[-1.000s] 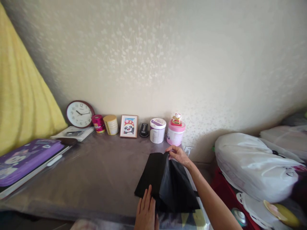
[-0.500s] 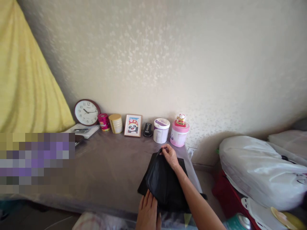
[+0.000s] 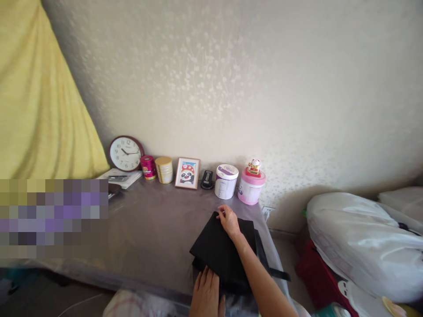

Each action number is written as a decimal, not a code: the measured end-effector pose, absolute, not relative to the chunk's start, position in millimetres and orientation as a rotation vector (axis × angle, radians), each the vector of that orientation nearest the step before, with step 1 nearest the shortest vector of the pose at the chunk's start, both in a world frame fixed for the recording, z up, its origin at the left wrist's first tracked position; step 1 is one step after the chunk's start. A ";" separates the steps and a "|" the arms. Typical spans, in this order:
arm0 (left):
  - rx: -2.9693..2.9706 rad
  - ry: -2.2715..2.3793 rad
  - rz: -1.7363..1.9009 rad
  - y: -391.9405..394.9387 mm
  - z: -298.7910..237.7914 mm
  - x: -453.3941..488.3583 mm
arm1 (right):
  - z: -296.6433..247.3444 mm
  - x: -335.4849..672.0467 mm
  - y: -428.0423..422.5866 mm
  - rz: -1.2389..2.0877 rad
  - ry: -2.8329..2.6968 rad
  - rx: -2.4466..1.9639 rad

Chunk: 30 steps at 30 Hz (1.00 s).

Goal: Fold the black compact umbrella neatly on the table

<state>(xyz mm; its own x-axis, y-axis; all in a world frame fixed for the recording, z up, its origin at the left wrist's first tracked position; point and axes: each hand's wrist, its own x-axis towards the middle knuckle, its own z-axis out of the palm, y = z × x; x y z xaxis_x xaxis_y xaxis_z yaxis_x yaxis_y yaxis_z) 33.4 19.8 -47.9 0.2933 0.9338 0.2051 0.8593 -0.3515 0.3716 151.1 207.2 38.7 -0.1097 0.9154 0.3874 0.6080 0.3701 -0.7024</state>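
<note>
A flat, folded black cloth bag lies near the right end of the table, with a dark strap sticking out past the table's right edge. My right hand reaches across it, thumb and fingers pinched at its far upper edge. Against the bag's near left edge rests my left hand, fingers stretched out flat and pressing down. The left fingertips lie partly under the bag's lower fold.
Along the wall stand a clock, a pink tin, a framed panda picture, a white tub and a pink tub topped by a cat figurine. White plastic bags sit on the right.
The bag's upper layer, lifted and bulging before, now lies flatter. My right hand has come slightly nearer, still at the far edge. The view has shifted slightly left.
</note>
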 end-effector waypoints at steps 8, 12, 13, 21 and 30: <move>2.471 1.660 0.834 12.8 -63.1 23.6 | 31.8 149.5 208.5 0.367 -1.918 -1.379; 2.464 1.664 0.986 6.1 -44.0 12.3 | 33.0 146.6 207.6 0.310 -1.964 -1.417; 2.447 1.665 1.020 6.1 -34.5 11.2 | 33.5 145.9 207.2 0.294 -1.974 -1.426; 2.501 1.468 0.714 27.9 14.5 32.6 | 33.9 145.5 205.5 0.211 -2.019 -1.434; 2.322 1.527 0.572 23.6 -6.5 42.3 | 51.2 154.0 169.4 0.333 -2.174 -1.116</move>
